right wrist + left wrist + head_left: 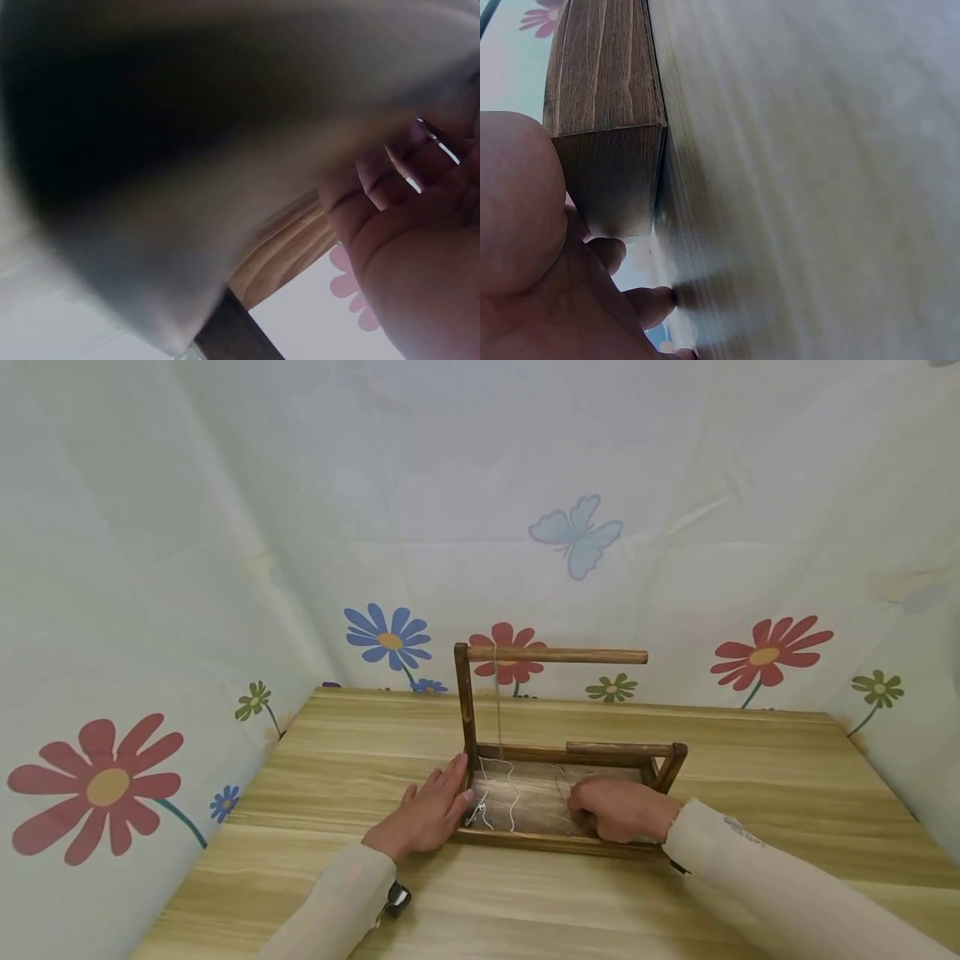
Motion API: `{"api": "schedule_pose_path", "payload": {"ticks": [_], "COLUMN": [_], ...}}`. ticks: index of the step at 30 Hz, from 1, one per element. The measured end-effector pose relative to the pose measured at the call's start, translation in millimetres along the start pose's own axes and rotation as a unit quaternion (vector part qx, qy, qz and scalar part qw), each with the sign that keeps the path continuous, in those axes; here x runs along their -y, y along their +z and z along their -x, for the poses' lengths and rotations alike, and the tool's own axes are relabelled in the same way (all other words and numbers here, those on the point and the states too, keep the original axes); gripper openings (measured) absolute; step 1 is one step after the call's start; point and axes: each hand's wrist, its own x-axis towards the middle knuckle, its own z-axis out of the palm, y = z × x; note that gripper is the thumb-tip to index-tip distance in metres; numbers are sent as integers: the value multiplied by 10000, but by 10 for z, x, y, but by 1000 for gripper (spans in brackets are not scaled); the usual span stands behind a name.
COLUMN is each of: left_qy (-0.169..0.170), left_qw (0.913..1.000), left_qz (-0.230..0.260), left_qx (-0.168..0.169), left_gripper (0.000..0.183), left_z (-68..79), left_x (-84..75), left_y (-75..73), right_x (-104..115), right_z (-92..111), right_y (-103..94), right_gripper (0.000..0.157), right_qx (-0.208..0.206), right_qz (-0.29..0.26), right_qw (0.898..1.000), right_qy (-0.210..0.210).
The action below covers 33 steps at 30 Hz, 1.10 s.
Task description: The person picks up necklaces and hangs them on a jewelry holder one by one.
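Note:
A dark-stained wooden jewellery stand (555,843) has a shallow tray and an upper bar on a post at its left. My left hand (427,810) rests against the tray's left end, fingers extended and thumb at the rim. In the left wrist view, the fingers (651,304) lie by the stand's wooden corner (607,172). My right hand (618,808) reaches down into the tray's right part with bent fingers. A thin chain (561,781) runs up to those fingers; the fingertips are hidden, so whether they pinch it is unclear.
One necklace chain (498,702) hangs from the upper bar (562,655). Pale chains (514,793) lie in the tray's left part. A shorter lower bar (618,749) runs left from the right post (672,768). Behind the wooden table (360,735) hangs a flowered cloth (450,527).

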Motion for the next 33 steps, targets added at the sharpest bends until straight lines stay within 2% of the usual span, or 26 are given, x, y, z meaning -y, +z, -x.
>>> {"api": "schedule_pose_path", "payload": {"ticks": [5,10,12,17,20,24,28,33], "left_qy": [-9,-25,-18,-27,-30,-31,-49,-37], "left_qw": [10000,10000,10000,10000,10000,10000,10000,10000], "left_qz": [-18,-13,-11,6,22,14,5,46], "left_qx": [-7,17,33,46,55,77,42,41], "left_gripper": [65,66,66,66,66,66,65,66], "left_z": [-2,-2,0,6,9,5,-3,-5], "left_x": [6,1,-3,-6,-2,10,12,12], "left_y": [13,16,16,16,17,28,29,21], "right_x": [-45,-88,-89,-55,-52,-49,-26,11], "right_z": [0,34,45,6,-46,-92,-88,-16], "right_y": [13,-28,-39,-27,13,61,75,-5], "right_gripper": [33,31,33,38,37,34,40,40], "right_qx": [175,99,71,120,165,221,274,64], "right_qz": [186,355,249,-143,-370,-449,-389,-1020], "right_qw": [9994,9977,9984,9998,9990,9986,9989,9947], "right_qy": [252,562,511,-16,-189,-164,-5,89]}}
